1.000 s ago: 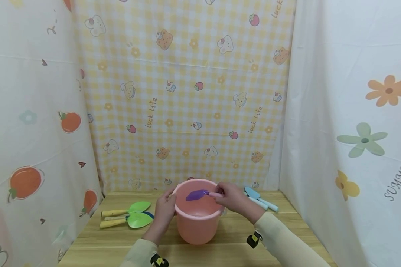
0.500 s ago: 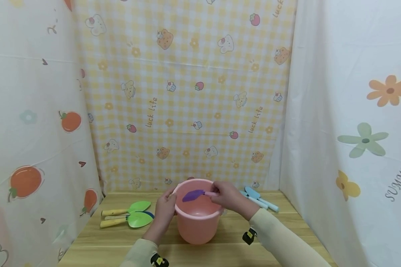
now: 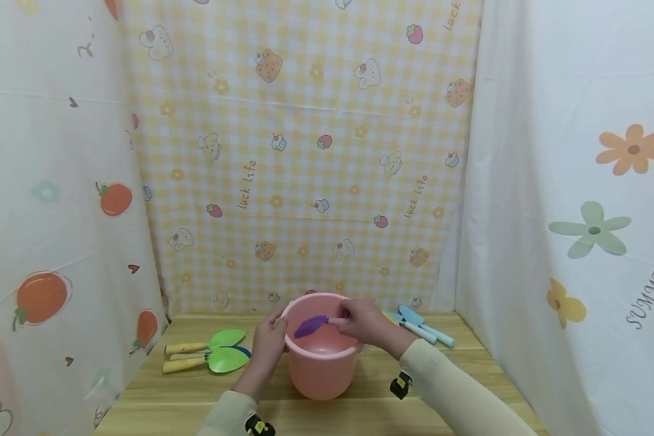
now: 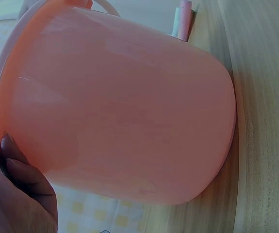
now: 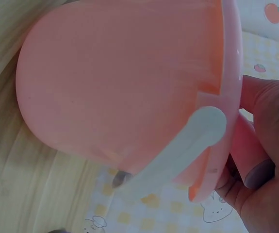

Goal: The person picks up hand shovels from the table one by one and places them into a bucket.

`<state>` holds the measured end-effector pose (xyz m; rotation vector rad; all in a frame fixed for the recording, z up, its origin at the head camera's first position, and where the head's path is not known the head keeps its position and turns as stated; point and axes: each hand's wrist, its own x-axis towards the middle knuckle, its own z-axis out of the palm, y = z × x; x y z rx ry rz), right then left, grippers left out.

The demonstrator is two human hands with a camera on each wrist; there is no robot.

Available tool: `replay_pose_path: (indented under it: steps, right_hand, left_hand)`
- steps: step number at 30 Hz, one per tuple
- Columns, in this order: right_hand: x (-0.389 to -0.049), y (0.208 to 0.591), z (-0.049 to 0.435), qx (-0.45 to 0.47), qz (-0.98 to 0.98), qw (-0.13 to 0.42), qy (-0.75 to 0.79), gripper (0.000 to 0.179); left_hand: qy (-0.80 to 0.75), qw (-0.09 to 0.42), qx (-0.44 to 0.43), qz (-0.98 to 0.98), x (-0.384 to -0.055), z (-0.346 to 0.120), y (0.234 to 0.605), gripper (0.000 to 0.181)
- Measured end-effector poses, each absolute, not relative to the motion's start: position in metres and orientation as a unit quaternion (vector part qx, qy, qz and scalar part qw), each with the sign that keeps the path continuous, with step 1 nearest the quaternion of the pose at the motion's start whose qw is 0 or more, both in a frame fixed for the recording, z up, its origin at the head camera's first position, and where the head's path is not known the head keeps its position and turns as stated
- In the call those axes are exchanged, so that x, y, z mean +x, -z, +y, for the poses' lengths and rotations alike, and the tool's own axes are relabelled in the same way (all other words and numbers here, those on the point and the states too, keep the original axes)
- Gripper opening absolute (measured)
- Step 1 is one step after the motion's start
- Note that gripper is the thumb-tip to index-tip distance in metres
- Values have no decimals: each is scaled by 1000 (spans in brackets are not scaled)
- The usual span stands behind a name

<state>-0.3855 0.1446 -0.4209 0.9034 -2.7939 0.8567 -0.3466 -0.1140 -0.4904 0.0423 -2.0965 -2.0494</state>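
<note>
A pink bucket (image 3: 323,369) stands upright on the wooden table. My left hand (image 3: 269,342) grips the left side of its rim, and in the left wrist view the fingers (image 4: 27,177) curl against the outer wall just under the lip. Over the bucket's mouth, my right hand (image 3: 362,324) holds a small garden trowel by its pink handle (image 5: 251,150). Its purple blade (image 3: 310,326) points left and slopes down, overlapping the bucket's inner wall in the head view. A white bail handle (image 5: 178,150) hangs on the bucket's side, seen in the right wrist view.
Left of the bucket lie green-bladed trowels (image 3: 227,360) with yellow handles, and a dark blue blade shows beneath. Light blue trowels (image 3: 412,316) lie at the back right, partly behind the right arm. Patterned cloth (image 3: 305,151) encloses the table (image 3: 381,418) on three sides.
My right hand has moved left over the bucket with the trowel, whose blade has shifted left and tipped lower. The left hand and bucket have stayed in place.
</note>
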Motion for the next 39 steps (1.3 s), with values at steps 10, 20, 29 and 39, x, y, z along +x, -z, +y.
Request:
replay_pose_path:
  steps: [10,20,29,39]
  right_hand:
    - [-388,428,139,287,-919,29,-268,20]
    - [-389,430,137,315,-909,5,-275,18]
    - [-390,426,130,323,-912,-27,-252,19]
    - [-390,423,124,338,-908,-58,-239,20]
  left_hand:
    - [694,109,12,-712,-347,-114,490,52]
    - [689,111,11,-716,-347,-113,491,50]
    - [688,109,23,-717,-347,-113,491,52]
    - [688,105,25,-717,-347,-113,493,53]
